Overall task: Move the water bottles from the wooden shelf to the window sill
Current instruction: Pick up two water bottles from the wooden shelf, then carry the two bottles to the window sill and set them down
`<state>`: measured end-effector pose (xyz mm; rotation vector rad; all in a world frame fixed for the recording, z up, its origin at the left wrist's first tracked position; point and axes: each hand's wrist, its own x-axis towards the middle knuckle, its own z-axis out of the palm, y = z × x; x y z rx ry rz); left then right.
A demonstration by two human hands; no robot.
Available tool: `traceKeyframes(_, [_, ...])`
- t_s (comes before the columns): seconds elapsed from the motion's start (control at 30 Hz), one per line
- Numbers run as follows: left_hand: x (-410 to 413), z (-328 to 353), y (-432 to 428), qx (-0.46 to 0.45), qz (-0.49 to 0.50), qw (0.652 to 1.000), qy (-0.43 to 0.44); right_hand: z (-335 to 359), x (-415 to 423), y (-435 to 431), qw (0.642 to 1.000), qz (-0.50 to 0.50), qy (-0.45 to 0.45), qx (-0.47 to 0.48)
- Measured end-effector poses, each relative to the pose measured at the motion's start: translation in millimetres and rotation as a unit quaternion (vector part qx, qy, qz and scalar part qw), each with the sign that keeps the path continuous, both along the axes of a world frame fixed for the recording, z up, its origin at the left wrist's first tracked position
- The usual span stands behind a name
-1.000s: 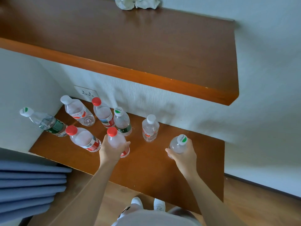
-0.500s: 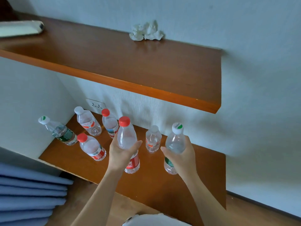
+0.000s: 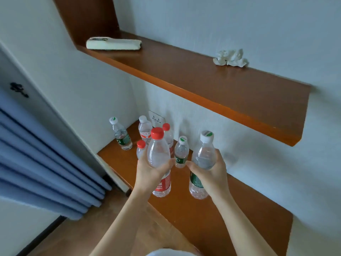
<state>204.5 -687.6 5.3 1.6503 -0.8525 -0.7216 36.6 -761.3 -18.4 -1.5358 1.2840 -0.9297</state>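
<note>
My left hand (image 3: 147,171) grips a clear red-capped bottle (image 3: 158,153) with a red label, held upright above the lower wooden shelf (image 3: 212,215). A white-capped bottle with a green label (image 3: 203,159) is upright in my right hand (image 3: 212,170), lifted beside the first. Several more bottles stand at the shelf's back left: a green-label one (image 3: 121,135), a white-capped red-label one (image 3: 144,129), a red-capped one (image 3: 168,135), a small green-label one (image 3: 181,152), and a red-capped one (image 3: 140,147) partly hidden behind my left hand. No window sill is in view.
An upper wooden shelf (image 3: 203,85) juts out overhead, carrying a white remote (image 3: 113,44) and crumpled tissue (image 3: 230,58). A wall socket (image 3: 156,118) sits behind the bottles. Blue curtain folds (image 3: 36,163) hang at the left. Wood floor lies below.
Both hands have lifted their bottles higher off the lower shelf and toward me. The view has swung left and up, bringing the curtain and the remote into sight.
</note>
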Motion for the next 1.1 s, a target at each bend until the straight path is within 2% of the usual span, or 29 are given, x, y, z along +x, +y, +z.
traceKeyframes(0.23, [20.0, -0.6, 87.6, 0.003, 0.185, 0.983, 0.015, 3.6, 54.5, 43.4, 0.984, 0.175, -0.017, -0.003])
traceKeyframes(0.57, [41.1, -3.4, 248.1, -0.003, 0.423, 0.906, 0.023, -4.8, 145.6, 150.9, 0.905, 0.423, -0.04, -0.003])
traceKeyframes(0.9, [69.9, -5.8, 356.1, -0.024, 0.572, 0.82, 0.022, 1.1, 231.8, 250.8, 0.835, 0.548, -0.035, -0.002])
traceKeyframes(1.1, [123.6, -14.2, 407.3, -0.032, 0.606, 0.795, 0.014, -4.2, 302.6, 305.4, 0.81, 0.586, -0.023, 0.0])
